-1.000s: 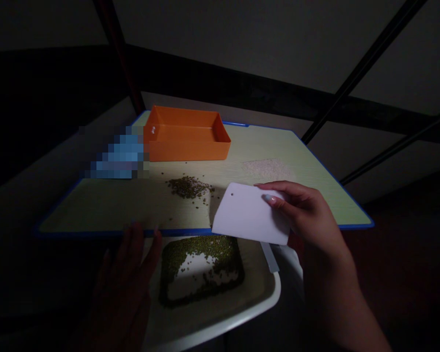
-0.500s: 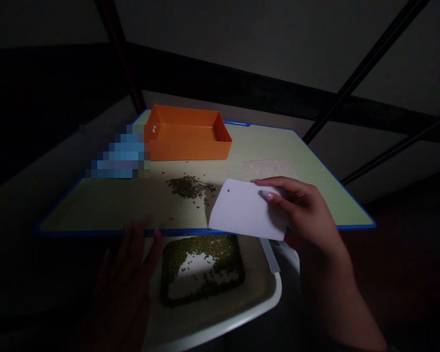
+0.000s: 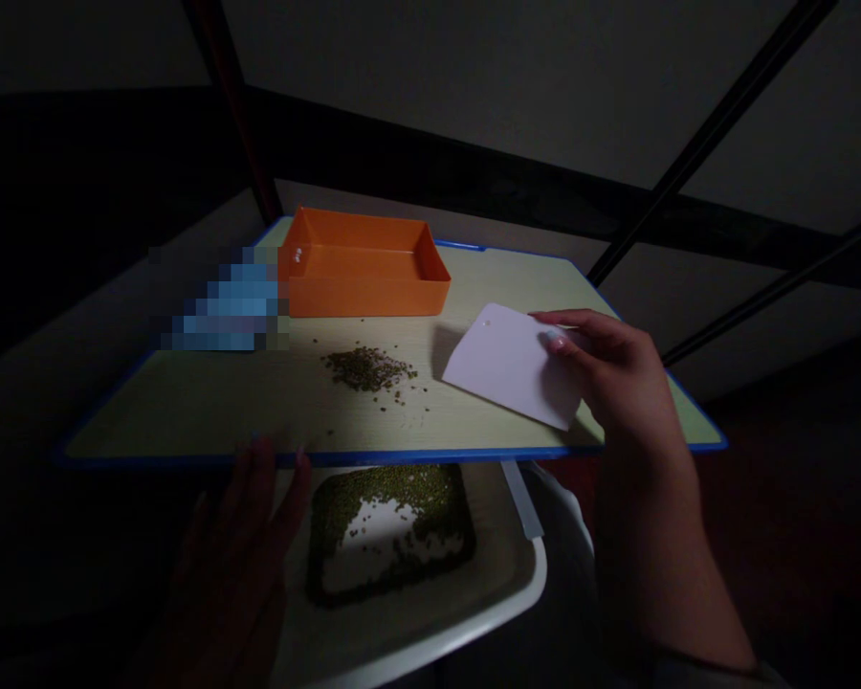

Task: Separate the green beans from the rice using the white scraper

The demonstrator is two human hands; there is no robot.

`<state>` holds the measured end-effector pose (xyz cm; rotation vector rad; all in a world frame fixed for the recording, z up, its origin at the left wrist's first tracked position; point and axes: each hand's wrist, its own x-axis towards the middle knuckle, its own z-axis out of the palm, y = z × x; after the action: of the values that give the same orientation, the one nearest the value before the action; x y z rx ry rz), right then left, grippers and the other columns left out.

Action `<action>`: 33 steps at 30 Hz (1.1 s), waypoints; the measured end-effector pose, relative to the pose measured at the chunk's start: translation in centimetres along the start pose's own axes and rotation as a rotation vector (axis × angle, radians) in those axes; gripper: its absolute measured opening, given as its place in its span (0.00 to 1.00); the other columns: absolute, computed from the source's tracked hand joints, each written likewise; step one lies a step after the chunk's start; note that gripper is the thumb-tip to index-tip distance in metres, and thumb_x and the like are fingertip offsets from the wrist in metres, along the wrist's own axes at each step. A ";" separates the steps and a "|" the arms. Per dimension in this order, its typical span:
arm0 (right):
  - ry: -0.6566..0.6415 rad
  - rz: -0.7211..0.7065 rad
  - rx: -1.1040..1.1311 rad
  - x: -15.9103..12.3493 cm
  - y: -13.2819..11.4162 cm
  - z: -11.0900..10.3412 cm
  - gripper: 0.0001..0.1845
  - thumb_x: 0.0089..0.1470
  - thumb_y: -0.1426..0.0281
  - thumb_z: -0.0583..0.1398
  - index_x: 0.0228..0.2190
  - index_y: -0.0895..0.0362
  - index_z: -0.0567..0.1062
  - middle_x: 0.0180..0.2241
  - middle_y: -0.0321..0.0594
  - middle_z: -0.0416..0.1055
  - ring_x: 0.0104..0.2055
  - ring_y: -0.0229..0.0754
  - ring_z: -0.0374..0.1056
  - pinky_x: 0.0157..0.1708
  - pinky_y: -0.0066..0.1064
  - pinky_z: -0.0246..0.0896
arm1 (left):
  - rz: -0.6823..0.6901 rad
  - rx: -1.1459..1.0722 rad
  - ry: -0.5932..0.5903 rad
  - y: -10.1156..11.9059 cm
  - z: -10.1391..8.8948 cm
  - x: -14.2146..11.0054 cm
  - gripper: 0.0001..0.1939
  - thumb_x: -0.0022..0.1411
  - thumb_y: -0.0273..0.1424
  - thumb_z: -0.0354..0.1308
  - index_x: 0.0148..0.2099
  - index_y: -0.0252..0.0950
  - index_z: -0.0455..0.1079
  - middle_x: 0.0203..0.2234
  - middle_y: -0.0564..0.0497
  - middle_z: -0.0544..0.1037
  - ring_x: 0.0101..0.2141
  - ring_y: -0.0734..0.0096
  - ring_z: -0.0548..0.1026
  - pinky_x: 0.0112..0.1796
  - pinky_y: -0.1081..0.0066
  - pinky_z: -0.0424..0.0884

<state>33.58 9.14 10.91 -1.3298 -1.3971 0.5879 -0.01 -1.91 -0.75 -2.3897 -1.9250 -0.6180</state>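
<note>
My right hand (image 3: 617,373) pinches a white plastic scraper (image 3: 513,364), thumb on its near face, and holds it tilted over the right half of the table. To the scraper's left lies a loose heap of small green beans (image 3: 368,368), with a few strays around it. My left hand (image 3: 248,517), dim in shadow, has its fingers stretched out at the table's front edge and holds nothing. Below that edge, a white bin (image 3: 498,612) has more green beans (image 3: 402,478) gathered around its bottom, with a bare white patch between them.
An orange open box (image 3: 369,297) stands at the back of the pale table (image 3: 187,411), which has a blue rim. Left of the box is a blurred-out blue item (image 3: 230,306). A grey strip (image 3: 522,498) lies against the bin's right side. Walls stand behind.
My right hand has lifted the scraper away from the front edge, moving it right and further back. The patch of pale grains seen earlier is now hidden behind it. My left hand stays nearly still.
</note>
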 end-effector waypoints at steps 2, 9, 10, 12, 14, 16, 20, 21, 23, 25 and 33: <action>-0.048 -0.008 0.022 0.8 0.1 0.6 0.09 0.49 0.71 0.65 0.36 0.51 0.82 0.39 0.38 0.80 0.38 0.42 0.73 0.33 0.33 0.65 | -0.012 0.046 -0.001 -0.5 0.8 0.1 0.40 0.59 0.28 0.41 0.67 0.56 0.27 0.72 0.51 0.34 0.70 0.56 0.37 0.65 0.38 0.50; -0.200 -0.073 0.003 2.3 0.0 1.9 0.09 0.49 0.71 0.64 0.35 0.51 0.82 0.40 0.38 0.80 0.41 0.42 0.72 0.38 0.35 0.65 | -0.029 0.066 -0.013 -0.2 0.4 0.2 0.42 0.57 0.24 0.44 0.67 0.55 0.28 0.72 0.48 0.38 0.69 0.59 0.39 0.66 0.43 0.52; -0.204 -0.080 -0.007 2.3 0.0 1.9 0.10 0.50 0.72 0.63 0.35 0.51 0.82 0.40 0.38 0.80 0.41 0.42 0.72 0.39 0.36 0.64 | -0.028 0.061 -0.015 -0.1 0.2 0.2 0.41 0.58 0.25 0.43 0.67 0.55 0.28 0.72 0.49 0.37 0.70 0.60 0.40 0.66 0.44 0.53; -0.208 -0.081 -0.017 2.2 0.1 1.8 0.10 0.50 0.73 0.63 0.35 0.50 0.82 0.40 0.37 0.80 0.40 0.41 0.71 0.39 0.36 0.64 | -0.032 0.058 -0.013 0.2 -0.1 0.2 0.39 0.59 0.26 0.41 0.67 0.55 0.29 0.71 0.50 0.37 0.70 0.63 0.40 0.66 0.45 0.53; -0.208 -0.072 -0.011 2.1 0.1 1.7 0.10 0.50 0.73 0.63 0.34 0.50 0.82 0.40 0.37 0.80 0.40 0.41 0.71 0.39 0.36 0.64 | -0.041 0.061 -0.010 0.4 -0.2 0.3 0.39 0.60 0.26 0.42 0.66 0.56 0.27 0.71 0.51 0.37 0.69 0.62 0.39 0.66 0.44 0.52; -0.198 -0.067 0.006 1.9 0.1 1.6 0.10 0.50 0.73 0.63 0.34 0.51 0.82 0.39 0.37 0.80 0.39 0.41 0.71 0.38 0.35 0.64 | -0.053 0.067 -0.012 0.5 -0.1 0.4 0.41 0.59 0.27 0.44 0.66 0.57 0.26 0.71 0.51 0.36 0.69 0.59 0.39 0.65 0.42 0.54; -0.198 -0.073 0.034 1.8 0.0 1.6 0.09 0.50 0.72 0.64 0.35 0.51 0.82 0.40 0.37 0.80 0.39 0.41 0.71 0.36 0.34 0.63 | -0.060 0.083 -0.025 0.4 0.2 0.5 0.41 0.59 0.25 0.41 0.65 0.58 0.23 0.71 0.52 0.32 0.69 0.57 0.37 0.64 0.39 0.55; -0.207 -0.071 0.035 1.8 -0.1 1.6 0.09 0.50 0.71 0.64 0.35 0.51 0.82 0.40 0.37 0.80 0.40 0.42 0.71 0.36 0.34 0.63 | -0.053 0.077 -0.036 0.3 0.1 0.4 0.41 0.59 0.24 0.39 0.65 0.58 0.22 0.71 0.52 0.31 0.69 0.58 0.35 0.64 0.38 0.54; -0.224 -0.070 0.038 1.8 -0.1 1.8 0.10 0.50 0.71 0.64 0.35 0.51 0.82 0.40 0.37 0.80 0.40 0.42 0.71 0.36 0.34 0.62 | -0.036 0.052 -0.066 0.0 -0.1 0.2 0.41 0.58 0.26 0.41 0.66 0.57 0.23 0.72 0.51 0.30 0.69 0.58 0.35 0.65 0.40 0.52; -0.232 -0.074 0.035 1.9 -0.1 1.9 0.10 0.50 0.71 0.63 0.35 0.51 0.82 0.40 0.37 0.80 0.40 0.42 0.72 0.36 0.34 0.62 | -0.028 0.008 -0.087 -0.2 -0.4 0.0 0.42 0.57 0.29 0.45 0.68 0.55 0.27 0.72 0.52 0.32 0.70 0.59 0.38 0.66 0.44 0.52; -0.248 -0.068 -0.017 1.8 -0.1 1.7 0.10 0.51 0.71 0.63 0.36 0.50 0.82 0.40 0.37 0.81 0.39 0.41 0.72 0.38 0.34 0.64 | -0.065 -0.013 0.019 0.2 -0.2 0.3 0.38 0.60 0.30 0.40 0.66 0.62 0.29 0.71 0.67 0.34 0.70 0.65 0.39 0.67 0.48 0.50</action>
<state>32.36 11.30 11.08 -1.2483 -1.6448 0.7155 0.19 -1.75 -0.48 -2.3285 -2.0046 -0.6558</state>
